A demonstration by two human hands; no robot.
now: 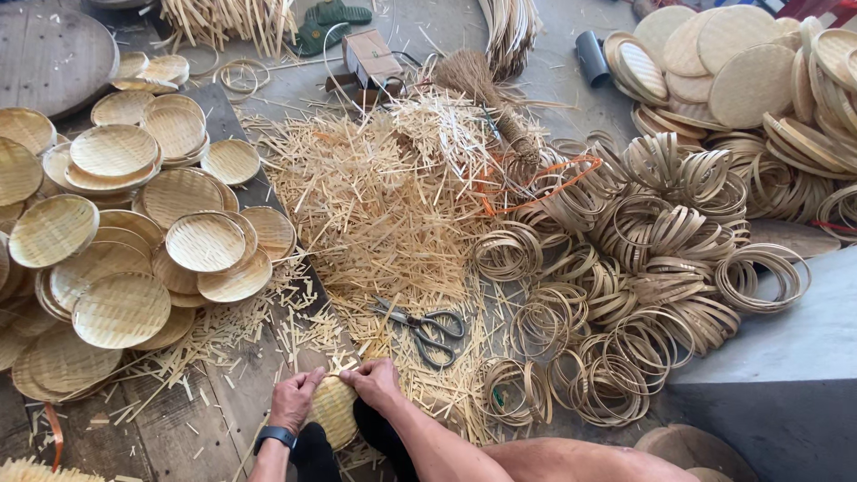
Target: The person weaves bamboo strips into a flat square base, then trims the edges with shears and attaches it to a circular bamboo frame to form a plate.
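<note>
Both my hands press on a small round woven bamboo tray [334, 412] held low at the bottom centre. My left hand [295, 399], with a dark watch on its wrist, grips the tray's left edge. My right hand [375, 384] grips its upper right edge, fingers curled over the rim. Grey scissors [427, 328] lie on the ground just beyond my right hand, on a bed of bamboo offcuts [375, 205].
Stacked finished woven trays [134, 232] cover the left side. Piles of bamboo hoop rims [643, 268] fill the right, with more trays [741, 71] at the top right. A small broom [491, 98], a cardboard box [370, 55] and a grey ledge [794, 348] are also here.
</note>
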